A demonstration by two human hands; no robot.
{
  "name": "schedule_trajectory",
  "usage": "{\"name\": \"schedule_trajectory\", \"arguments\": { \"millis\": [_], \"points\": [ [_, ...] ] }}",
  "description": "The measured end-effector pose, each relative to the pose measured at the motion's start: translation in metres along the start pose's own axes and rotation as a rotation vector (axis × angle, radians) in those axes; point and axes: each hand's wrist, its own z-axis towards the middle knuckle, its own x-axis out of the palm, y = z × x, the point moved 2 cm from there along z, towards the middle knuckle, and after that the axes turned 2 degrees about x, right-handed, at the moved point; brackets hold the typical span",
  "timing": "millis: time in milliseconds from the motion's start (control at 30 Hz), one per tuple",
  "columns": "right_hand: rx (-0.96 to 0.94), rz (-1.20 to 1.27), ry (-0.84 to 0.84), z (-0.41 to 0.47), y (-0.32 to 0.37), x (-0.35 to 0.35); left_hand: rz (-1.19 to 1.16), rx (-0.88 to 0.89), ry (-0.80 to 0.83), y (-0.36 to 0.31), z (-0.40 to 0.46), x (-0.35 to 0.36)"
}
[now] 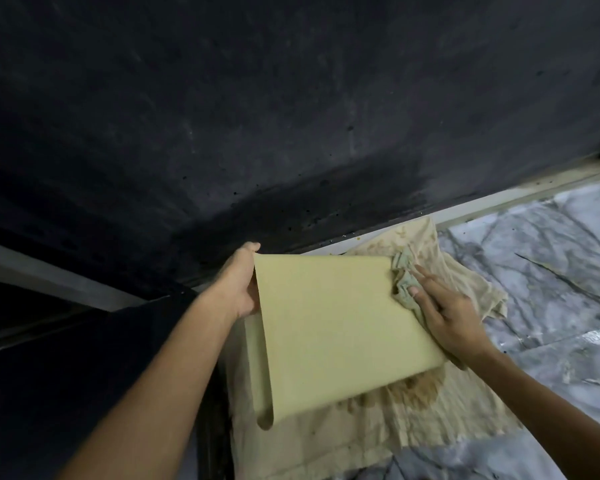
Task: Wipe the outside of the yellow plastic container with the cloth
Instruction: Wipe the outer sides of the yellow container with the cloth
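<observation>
The left hand [240,282] reaches forward with the forearm stretched out, its fingers wrapped over the far-left edge of the pale yellow, flat-sided plastic container [329,327] and gripping it; the thumb lies on the side wall. The right hand [447,318] comes in from the container's right, palm down, fingers spread and flattened, pressing a small bunched grey-green cloth [404,282] against the container's far-right corner.

The container is held tilted above a large stained beige rag [430,420], with one broad flat side facing up. Its long axis runs from the near-left corner to the far-right corner, and its rounded rim shows at the near-left end. Whether its lower right edge touches the rag is hard to tell.

The rag is spread under the container on a grey-veined marble desk [551,244], with brown stains just right of and below the container. A black wall [257,98] rises behind the container.
</observation>
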Motion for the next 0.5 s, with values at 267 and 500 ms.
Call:
{"name": "schedule_trajectory", "arguments": {
  "millis": [267,500],
  "points": [
    [-0.018,0.172,-0.103,-0.033,0.03,-0.027,0.044,0.012,-0.068,0.005,-0.053,0.01],
    [0.021,0.237,-0.297,-0.064,0.066,-0.066,0.081,0.202,-0.177,0.05,-0.079,0.004]
  ]
}}
